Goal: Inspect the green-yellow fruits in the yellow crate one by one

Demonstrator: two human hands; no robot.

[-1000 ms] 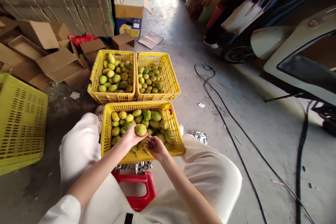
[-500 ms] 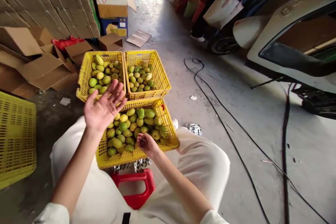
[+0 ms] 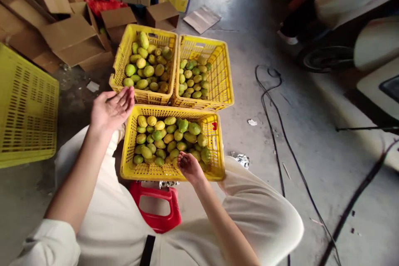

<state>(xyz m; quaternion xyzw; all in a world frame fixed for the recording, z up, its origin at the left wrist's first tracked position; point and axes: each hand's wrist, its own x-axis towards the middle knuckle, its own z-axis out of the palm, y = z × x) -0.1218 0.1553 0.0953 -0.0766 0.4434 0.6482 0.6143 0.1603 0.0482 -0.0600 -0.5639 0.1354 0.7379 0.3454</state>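
The near yellow plastic crate stands between my knees, full of green and yellow oval fruits that look like lemons. My left hand is raised by this crate's back left corner, palm up and empty, its fingers stretched out and slightly bent. Over the crate's front right part is my right hand, with its fingers curled in. A dark patch shows among those fingers; I cannot make out whether it is a small thing or shadow. Fruits lie just behind the right hand.
Behind stand a left crate and a right crate, both holding such fruits. A red plastic stool shows below the near crate. Cardboard boxes lie at left beside another yellow crate. Black cables cross the floor.
The view has turned down and leftward, so the crates appear farther right. My left hand has dropped back from the rear left crate and its fingers are less spread. My right hand keeps its curled pose.
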